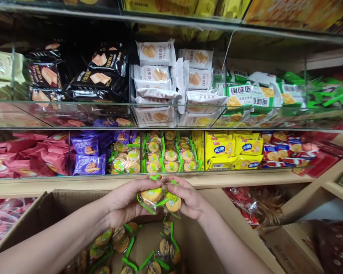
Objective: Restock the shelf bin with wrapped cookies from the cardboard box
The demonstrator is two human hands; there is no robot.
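My left hand [125,202] is closed on a clear cookie packet [151,196] with green edges and round biscuits inside. Close beside it, my right hand [190,198] grips a second packet of the same kind [173,202]. The two packets touch or nearly touch each other. Both hands are above an open cardboard box [148,236], in front of the lower shelf. More green-edged cookie packets [121,239] lie loose in the box. On the lower shelf, just beyond my hands, matching cookie packets [170,155] stand in stacked rows behind a clear front strip.
Purple packets [88,158] and red packets [42,156] fill the shelf's left; yellow packets [234,150] are to the right. A glass shelf edge [171,128] runs above, with white cake packets [156,74] over it. Bagged goods [253,205] sit below right.
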